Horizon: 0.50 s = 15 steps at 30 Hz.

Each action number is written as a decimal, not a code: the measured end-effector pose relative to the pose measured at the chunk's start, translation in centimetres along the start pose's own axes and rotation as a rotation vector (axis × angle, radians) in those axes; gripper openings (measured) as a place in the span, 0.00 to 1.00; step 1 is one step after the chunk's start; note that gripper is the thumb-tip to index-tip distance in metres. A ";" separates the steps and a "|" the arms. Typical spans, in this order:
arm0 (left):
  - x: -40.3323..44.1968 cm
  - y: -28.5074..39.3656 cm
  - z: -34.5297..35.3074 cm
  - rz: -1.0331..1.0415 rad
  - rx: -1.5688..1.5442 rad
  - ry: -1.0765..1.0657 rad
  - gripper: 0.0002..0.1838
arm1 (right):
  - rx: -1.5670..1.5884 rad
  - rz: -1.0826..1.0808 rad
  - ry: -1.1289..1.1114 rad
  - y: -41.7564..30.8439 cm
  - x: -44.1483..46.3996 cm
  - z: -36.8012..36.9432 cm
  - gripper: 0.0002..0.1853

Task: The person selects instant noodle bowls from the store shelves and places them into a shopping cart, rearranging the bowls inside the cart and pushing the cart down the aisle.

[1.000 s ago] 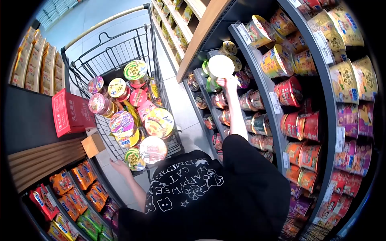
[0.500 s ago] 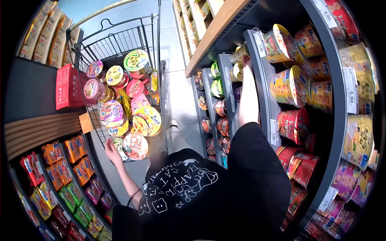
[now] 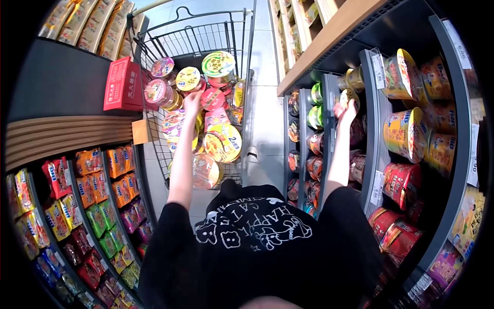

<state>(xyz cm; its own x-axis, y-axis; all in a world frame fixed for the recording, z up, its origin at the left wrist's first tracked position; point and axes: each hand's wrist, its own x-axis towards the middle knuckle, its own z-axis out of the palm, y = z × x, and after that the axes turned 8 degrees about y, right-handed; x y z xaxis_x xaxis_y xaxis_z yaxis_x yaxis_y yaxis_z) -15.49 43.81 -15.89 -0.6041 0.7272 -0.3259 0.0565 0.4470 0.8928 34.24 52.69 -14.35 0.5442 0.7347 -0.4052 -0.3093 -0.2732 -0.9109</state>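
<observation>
My right hand (image 3: 345,111) is at a shelf on the right, its fingers closed on the near side of an instant noodle cup (image 3: 350,97) with a pale yellow lid. Another cup (image 3: 352,79) stands just behind it. My left hand (image 3: 193,104) reaches into the shopping cart (image 3: 248,49), between a yellow-lidded noodle cup (image 3: 188,79) and a red-lidded cup (image 3: 212,99). Its fingers are small and partly hidden, so their grip is unclear. Around it lie a large yellow noodle bowl (image 3: 223,143) and a green-lidded bowl (image 3: 218,64).
Shelves of noodle cups (image 3: 404,135) rise close on my right. Racks of bagged noodles (image 3: 92,188) stand at lower left. A red box (image 3: 123,85) sits beside the cart's left side. Tiled floor (image 3: 266,121) runs between cart and right shelf.
My left hand has moved from beside the cart's near end up over the cups inside. My right hand has drawn back slightly with the cup. The whole view has shifted.
</observation>
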 end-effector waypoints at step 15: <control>12.9 -6.6 1.7 -0.658 -0.458 0.219 0.19 | -0.264 0.432 -0.130 13.3 -26.9 -11.6 0.11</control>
<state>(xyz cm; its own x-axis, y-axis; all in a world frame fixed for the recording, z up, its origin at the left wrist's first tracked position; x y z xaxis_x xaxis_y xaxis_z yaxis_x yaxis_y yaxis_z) -22.30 51.14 -26.56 -0.5442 0.2527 -0.8000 -0.6631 0.4545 0.5947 24.56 22.10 -16.49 0.3037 0.5872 -0.7503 -0.2676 -0.7033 -0.6587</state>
